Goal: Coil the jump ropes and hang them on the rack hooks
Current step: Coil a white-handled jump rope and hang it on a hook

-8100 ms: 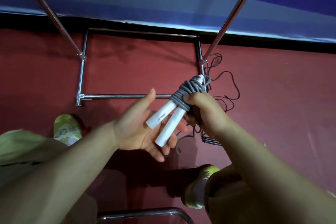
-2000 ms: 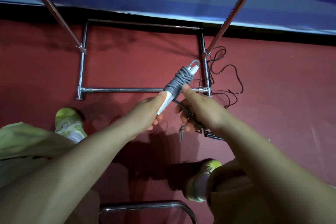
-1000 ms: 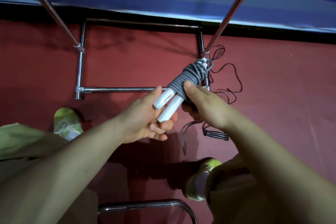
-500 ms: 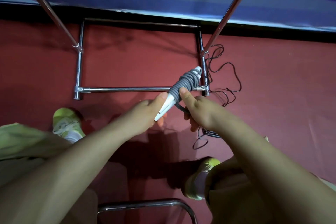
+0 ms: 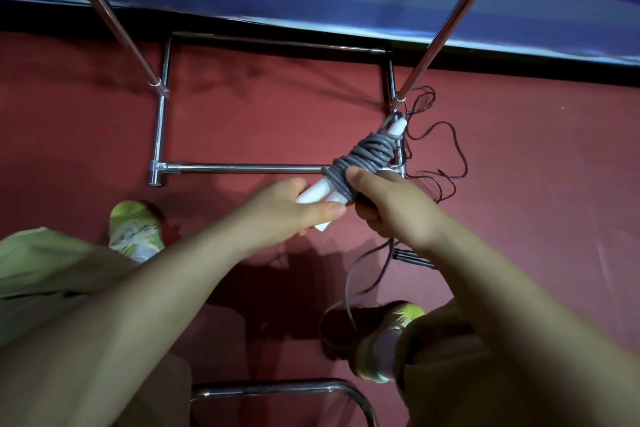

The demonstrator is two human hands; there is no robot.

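Grey cord [image 5: 367,158], gripped by right hand [image 5: 388,208] while left hand [image 5: 287,210] clamps white handles [image 5: 317,192], may unwind if its loose tail slips.

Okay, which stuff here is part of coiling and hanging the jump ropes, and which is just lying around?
Part of the job:
- grey rope wound around white handles, held by left hand and right hand
- dark rope loose on the floor
- metal rack

Lying about:
- chrome tube at the bottom edge
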